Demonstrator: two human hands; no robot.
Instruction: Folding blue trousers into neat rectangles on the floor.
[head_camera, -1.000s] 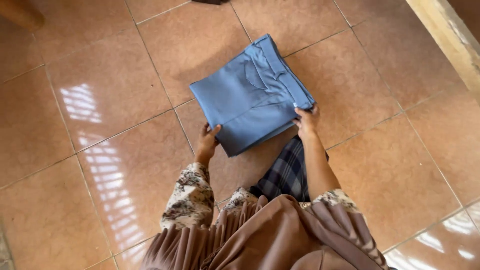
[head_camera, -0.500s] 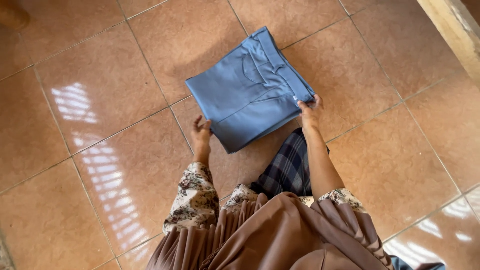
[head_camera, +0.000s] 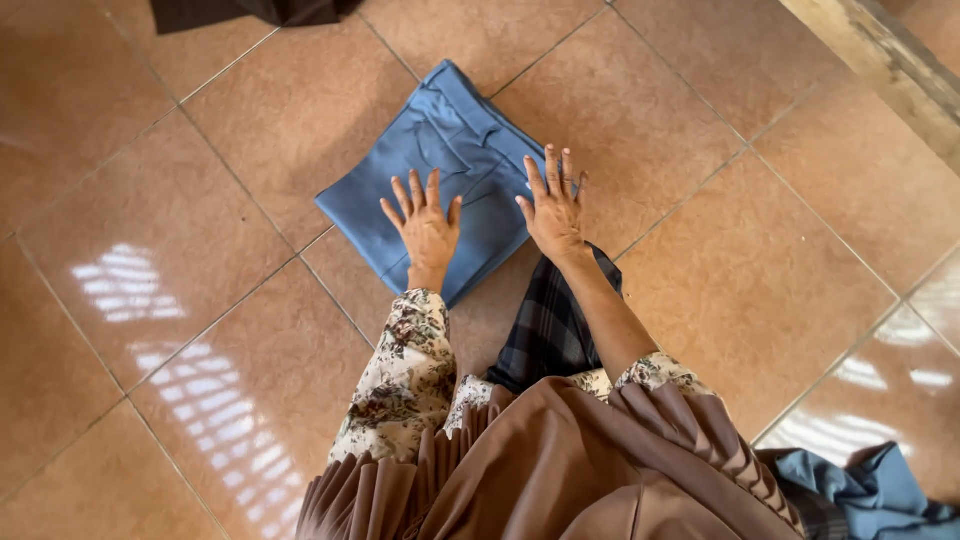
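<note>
A folded blue garment, a flat square with a pocket seam showing, lies on the brown tiled floor. My left hand rests flat on its near half, fingers spread. My right hand lies flat on the garment's right edge, fingers spread too, partly over the tile. Neither hand grips anything. Both arms wear floral sleeves, and a brown pleated cloth hangs below them.
A dark checked cloth lies under my right forearm. More blue fabric is bunched at the bottom right. A dark cloth sits at the top edge. A wooden beam runs across the top right.
Both hands let go of the garment's near corners and moved up onto it, now lying flat with fingers spread. The view has shifted closer.
</note>
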